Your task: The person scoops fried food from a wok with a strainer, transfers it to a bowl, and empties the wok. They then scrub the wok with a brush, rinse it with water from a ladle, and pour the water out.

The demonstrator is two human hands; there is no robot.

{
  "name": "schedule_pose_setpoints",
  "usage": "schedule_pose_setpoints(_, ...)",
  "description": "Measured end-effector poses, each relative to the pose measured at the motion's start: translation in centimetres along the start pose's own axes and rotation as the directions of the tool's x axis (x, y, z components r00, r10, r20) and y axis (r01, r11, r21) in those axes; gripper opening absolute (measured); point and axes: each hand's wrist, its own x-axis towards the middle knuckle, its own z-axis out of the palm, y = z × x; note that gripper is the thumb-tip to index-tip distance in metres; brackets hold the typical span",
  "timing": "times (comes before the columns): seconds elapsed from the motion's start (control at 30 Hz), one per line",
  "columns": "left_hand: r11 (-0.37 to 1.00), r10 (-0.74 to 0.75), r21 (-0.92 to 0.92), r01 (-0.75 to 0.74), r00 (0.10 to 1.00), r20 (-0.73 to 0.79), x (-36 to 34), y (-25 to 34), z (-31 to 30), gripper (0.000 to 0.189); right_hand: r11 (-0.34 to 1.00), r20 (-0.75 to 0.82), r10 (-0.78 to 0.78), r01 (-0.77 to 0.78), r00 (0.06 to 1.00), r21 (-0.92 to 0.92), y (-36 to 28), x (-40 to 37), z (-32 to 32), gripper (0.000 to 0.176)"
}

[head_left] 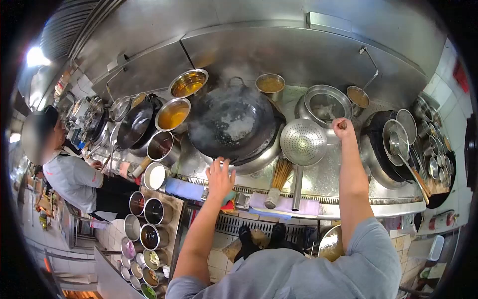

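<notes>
My right hand [342,128] is closed around a handle whose brown end shows at the top of the fist; the tool's other end is hidden. That fist is at the front edge of a round metal pot [311,94]. My left hand [219,179], fingers spread, is at the near rim of a large black wok [211,127]. Steam rises from the wok, and a whitish foamy patch lies in its middle. Between my hands, a perforated strainer [303,142] lies with its handle toward me. A bamboo brush [280,182] leans beside it.
Metal bowls of amber liquid [173,114] stand left of the wok. Several ingredient containers [150,236] line the lower left. Another person [74,174] works at a second wok [135,122]. Strainers and ladles [398,142] rest over a wok at right. Folded cloths [286,203] lie along the stove's front edge.
</notes>
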Motion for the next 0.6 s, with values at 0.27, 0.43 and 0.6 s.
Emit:
schedule_pose_setpoints(0.27, 0.991, 0.001, -0.134, 0.010, 0.997, 0.082, 0.9, -4.7, 4.3, 0.019, 0.994, 0.205, 0.071, -0.087, 0.976, 0.071, 8.8, -12.8, 8.3, 0.011)
schedule_pose_setpoints(0.43, 0.974, -0.002, -0.227, 0.021, 0.996, 0.087, 0.7, -6.4, 4.1, 0.017, 0.981, 0.297, 0.126, -0.164, 0.946, 0.107, 15.4, -19.8, 11.7, 0.011)
schedule_pose_setpoints(0.6, 0.931, -0.090, -0.364, 0.039, 0.988, -0.125, -1.6, -3.2, 0.7, 0.018, 0.936, 0.317, 0.102, -0.199, 0.943, 0.291, 21.4, -25.6, 11.7, 0.012)
